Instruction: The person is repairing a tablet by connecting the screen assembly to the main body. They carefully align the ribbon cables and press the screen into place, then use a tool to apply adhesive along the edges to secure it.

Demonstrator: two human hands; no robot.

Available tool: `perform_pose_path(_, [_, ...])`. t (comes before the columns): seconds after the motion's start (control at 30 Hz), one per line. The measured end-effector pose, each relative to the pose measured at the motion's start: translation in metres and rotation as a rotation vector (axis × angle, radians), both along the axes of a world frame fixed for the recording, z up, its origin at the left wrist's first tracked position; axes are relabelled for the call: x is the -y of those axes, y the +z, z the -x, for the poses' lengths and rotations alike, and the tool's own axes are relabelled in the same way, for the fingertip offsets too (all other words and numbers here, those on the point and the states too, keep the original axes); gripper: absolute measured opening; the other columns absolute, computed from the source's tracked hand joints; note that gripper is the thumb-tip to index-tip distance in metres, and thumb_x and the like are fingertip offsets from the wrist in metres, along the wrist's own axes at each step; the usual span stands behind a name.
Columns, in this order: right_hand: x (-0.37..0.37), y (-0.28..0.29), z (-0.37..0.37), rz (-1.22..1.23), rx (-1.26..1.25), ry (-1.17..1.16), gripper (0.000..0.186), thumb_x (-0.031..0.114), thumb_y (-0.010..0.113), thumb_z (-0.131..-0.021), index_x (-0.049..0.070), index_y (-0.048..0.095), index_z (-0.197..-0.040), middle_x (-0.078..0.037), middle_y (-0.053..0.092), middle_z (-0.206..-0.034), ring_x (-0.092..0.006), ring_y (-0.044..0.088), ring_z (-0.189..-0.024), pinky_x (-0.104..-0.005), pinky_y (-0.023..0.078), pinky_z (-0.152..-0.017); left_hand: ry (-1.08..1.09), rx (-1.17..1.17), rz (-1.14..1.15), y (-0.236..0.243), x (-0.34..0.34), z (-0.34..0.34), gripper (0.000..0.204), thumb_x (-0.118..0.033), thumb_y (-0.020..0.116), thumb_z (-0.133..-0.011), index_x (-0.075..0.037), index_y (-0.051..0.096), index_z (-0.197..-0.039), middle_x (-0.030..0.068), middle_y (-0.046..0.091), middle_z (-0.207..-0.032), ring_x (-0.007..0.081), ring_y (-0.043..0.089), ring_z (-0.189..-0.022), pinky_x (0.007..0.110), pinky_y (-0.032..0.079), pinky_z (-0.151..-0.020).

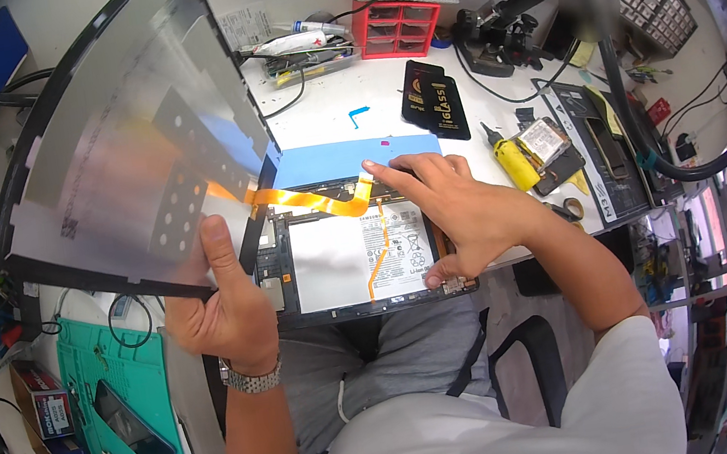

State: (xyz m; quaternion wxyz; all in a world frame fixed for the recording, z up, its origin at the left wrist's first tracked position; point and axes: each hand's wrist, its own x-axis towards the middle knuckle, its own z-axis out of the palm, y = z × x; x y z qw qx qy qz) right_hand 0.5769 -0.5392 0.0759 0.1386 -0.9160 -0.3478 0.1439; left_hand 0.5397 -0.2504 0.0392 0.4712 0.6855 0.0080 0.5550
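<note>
My left hand is closed on the lower edge of a tablet screen panel, thumb on its inner side, holding it tilted up on the left. An orange flex cable runs from the panel to the opened tablet body. A large battery lies inside the body, crossed by a thin orange ribbon. Fingers spread, my right hand reaches over the body's right side. Its index fingertip touches the cable's pale end near the top edge, and its thumb rests at the lower right.
Behind the tablet lies a blue strip. Two black packets, a red drawer box and a yellow bottle stand or lie beyond. A green mat carrying a phone is at left. A black-rimmed lamp arches at right.
</note>
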Motion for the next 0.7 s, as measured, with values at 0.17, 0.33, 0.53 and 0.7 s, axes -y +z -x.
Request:
perform_pose_path(0.17, [0.012, 0.016, 0.018, -0.059, 0.043, 0.007, 0.139, 0.044, 0.106, -0.057, 0.013, 0.031, -0.171, -0.034, 0.034, -0.167, -0.0554, 0.034, -0.154, -0.0630, 0.031, -0.126, 0.028, -0.019, 0.113, 0.000, -0.012, 0.012, 0.015, 0.001, 0.083, -0.098, 0.012, 0.080, -0.108, 0.0199, 0.083, -0.104, 0.0160, 0.076, -0.087, 0.028, 0.064, -0.081])
perform_pose_path(0.33, [0.029, 0.010, 0.053, -0.072, -0.055, -0.006, 0.110, 0.033, 0.101, -0.067, 0.011, 0.047, -0.160, -0.030, 0.035, -0.168, -0.0551, 0.035, -0.156, -0.0578, 0.035, -0.129, 0.045, 0.006, 0.259, 0.006, -0.022, 0.020, 0.016, 0.000, 0.082, -0.099, 0.011, 0.080, -0.110, 0.0193, 0.083, -0.106, 0.0149, 0.076, -0.086, 0.027, 0.065, -0.077])
perform_pose_path(0.53, [0.051, -0.030, 0.062, -0.227, 0.212, 0.106, 0.085, 0.033, 0.096, -0.074, 0.007, 0.063, -0.149, -0.030, 0.050, -0.163, -0.0450, 0.046, -0.156, -0.0560, 0.038, -0.129, -0.021, 0.035, 0.420, 0.020, -0.021, 0.010, 0.023, -0.004, 0.081, -0.100, 0.012, 0.077, -0.116, 0.0202, 0.081, -0.113, 0.0169, 0.077, -0.087, 0.030, 0.071, -0.081])
perform_pose_path(0.7, [0.056, -0.048, 0.059, -0.352, 0.443, 0.215, 0.066, 0.030, 0.093, -0.075, 0.010, 0.073, -0.135, -0.026, 0.069, -0.142, -0.0458, 0.068, -0.133, -0.0509, 0.056, -0.115, -0.067, 0.023, 0.420, 0.030, -0.016, 0.012, 0.029, -0.010, 0.084, -0.099, 0.012, 0.077, -0.116, 0.0196, 0.080, -0.115, 0.0182, 0.077, -0.086, 0.034, 0.073, -0.081])
